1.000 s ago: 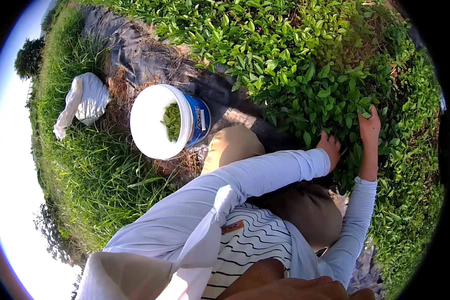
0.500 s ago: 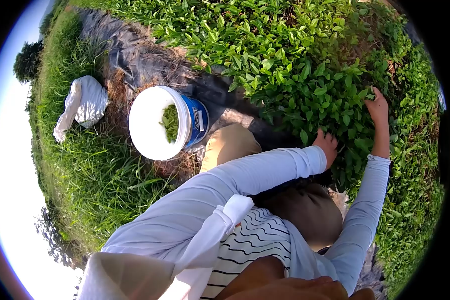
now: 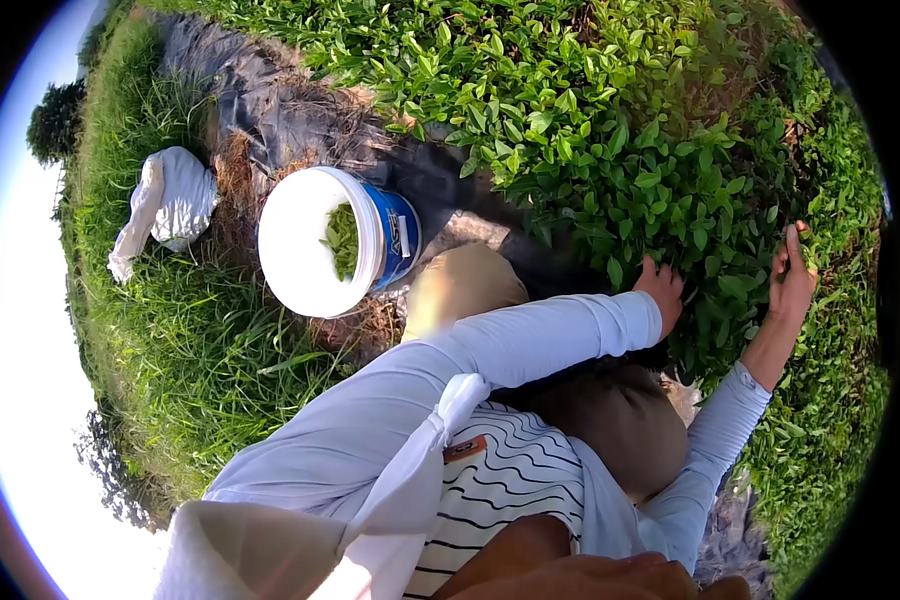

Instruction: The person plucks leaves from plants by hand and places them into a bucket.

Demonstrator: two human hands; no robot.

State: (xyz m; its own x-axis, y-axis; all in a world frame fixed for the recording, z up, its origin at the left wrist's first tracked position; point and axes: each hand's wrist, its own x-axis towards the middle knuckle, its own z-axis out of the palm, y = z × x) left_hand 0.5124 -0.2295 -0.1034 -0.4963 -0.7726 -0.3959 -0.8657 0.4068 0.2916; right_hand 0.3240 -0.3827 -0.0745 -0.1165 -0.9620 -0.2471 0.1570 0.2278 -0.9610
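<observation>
Bent fingers show on my left hand (image 3: 660, 293), closed at the lower edge of the leafy green bush (image 3: 570, 130); whatever they hold is hidden. Farther right, my right hand (image 3: 791, 285) is raised beside the bush's dark leaves, with its fingers apart and one finger stretched out. I see nothing clearly held in it. A white and blue bucket (image 3: 395, 238) stands left of the bush, its mouth turned toward the camera. Loose green leaves (image 3: 341, 243) lie inside it.
A tied white sack (image 3: 183, 195) lies on the grass at the left. Black ground sheeting (image 3: 280, 110) runs between grass and bush. My bent knee (image 3: 465, 285) is close to the bucket. More low foliage (image 3: 820, 400) grows at the right.
My right hand has moved right and away from the dark leaves, and its fingers have spread. My left hand has stayed nearly in place at the bush's edge.
</observation>
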